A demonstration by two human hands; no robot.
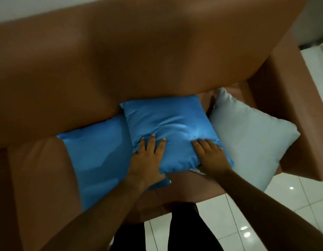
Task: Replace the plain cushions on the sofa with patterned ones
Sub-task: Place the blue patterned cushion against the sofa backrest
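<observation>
Three plain cushions on brown sofa [157, 51] seat. Middle blue cushion [168, 124] leans on backrest, overlapping 2nd blue cushion [99, 160] lying flat to its left; pale grey cushion [247, 138] sits at right, near armrest. Left hand [146, 160] and right hand [211, 156] both grip middle cushion's lower corners, fingers on top, thumbs under. White tile floor [293, 205] below.
</observation>
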